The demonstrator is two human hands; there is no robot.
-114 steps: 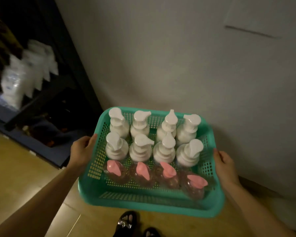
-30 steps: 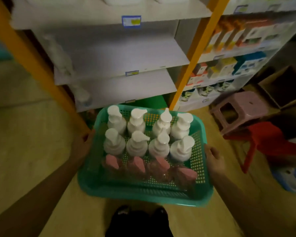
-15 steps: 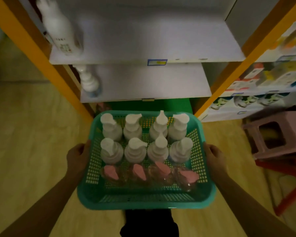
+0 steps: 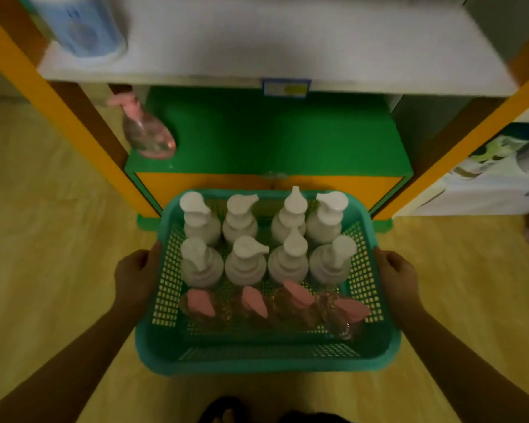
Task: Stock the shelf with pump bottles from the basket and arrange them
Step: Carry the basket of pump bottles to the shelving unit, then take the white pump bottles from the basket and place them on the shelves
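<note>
Carrying a teal mesh basket point(image 4: 266, 358) by its two short sides, the person holds it above a yellowish floor point(image 4: 43, 239), right in front of a shelf unit with orange uprights point(image 4: 58, 102). The left hand point(image 4: 135, 276) wraps the basket's left rim with its fingers closed on the edge, and the right hand point(image 4: 394, 276) grips the right rim the same way. Inside the basket stand eight white pump bottles point(image 4: 245, 264) in two rows of four, filling the far and middle parts, their nozzles turned in different directions. Nearer the person, a row of four clear bottles with pink pumps point(image 4: 255, 302) sits against the white ones, and a strip of bare basket bottom lies closest to the body. The lowest shelf is a green board point(image 4: 272, 138) with an orange front edge just beyond the basket's far rim; one clear pink-pump bottle point(image 4: 147, 132) stands at its left end beside the upright. Above it a white shelf point(image 4: 287, 56) carries a small price label point(image 4: 286, 87) on its front lip, and a blurred white and blue bottle point(image 4: 80, 25) stands at its left end. To the right, beyond the other upright, pale packaged goods point(image 4: 495, 169) fill a neighbouring bay.
</note>
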